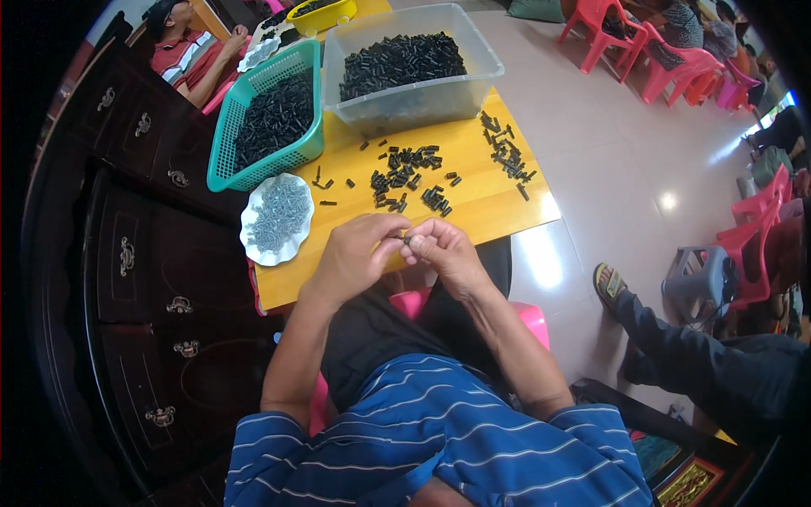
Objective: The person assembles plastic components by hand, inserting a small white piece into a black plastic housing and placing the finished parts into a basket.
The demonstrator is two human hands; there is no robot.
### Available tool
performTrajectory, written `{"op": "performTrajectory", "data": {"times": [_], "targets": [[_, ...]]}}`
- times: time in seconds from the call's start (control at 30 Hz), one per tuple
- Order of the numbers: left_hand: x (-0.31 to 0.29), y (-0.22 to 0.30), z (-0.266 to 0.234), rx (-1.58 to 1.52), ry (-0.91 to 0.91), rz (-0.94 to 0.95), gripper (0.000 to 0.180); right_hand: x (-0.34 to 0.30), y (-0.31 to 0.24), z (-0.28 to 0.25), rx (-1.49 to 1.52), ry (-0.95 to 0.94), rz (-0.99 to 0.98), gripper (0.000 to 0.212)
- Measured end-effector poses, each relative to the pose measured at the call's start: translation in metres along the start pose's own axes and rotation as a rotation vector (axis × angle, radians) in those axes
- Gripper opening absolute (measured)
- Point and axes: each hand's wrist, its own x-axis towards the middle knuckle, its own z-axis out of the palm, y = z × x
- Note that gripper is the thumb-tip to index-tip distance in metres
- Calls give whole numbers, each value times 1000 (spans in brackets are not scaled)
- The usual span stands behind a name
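Observation:
My left hand (356, 253) and my right hand (446, 256) meet over the near edge of the yellow table (355, 291). Their fingertips pinch a small dark piece (406, 240) between them, mostly hidden by the fingers. Just beyond my hands lies a loose pile of short black cylindrical parts (397, 176). A scalloped white plate (250, 221) of small silvery pieces (280, 211) sits to the left of my left hand. Farther right, longer black parts (507, 156) lie in a strip along the table's edge.
A teal basket (221, 152) and a translucent bin (405, 108), both full of black parts, stand at the back. A yellow basin (321, 19) is farther off. Dark drawers (160, 253) border the left. Another person (198, 55) sits at far left; someone's leg (676, 338) extends at right.

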Motion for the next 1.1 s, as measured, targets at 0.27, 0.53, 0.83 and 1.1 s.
{"op": "performTrajectory", "data": {"times": [0.27, 0.53, 0.83, 1.1], "targets": [[1, -5, -8, -138, -75, -154, 34, -1, 0, 7, 71, -5, 0, 14], [3, -5, -11, -143, -101, -129, 43, -3, -7, 9, 53, -89, 111, 15], [2, 6, 5, 222, -29, 8, 52, -2, -8, 9, 244, -27, 176, 14], [-1, -5, 17, 286, -3, 69, 36, -2, -5, 6, 203, -28, 161, 13]]}}
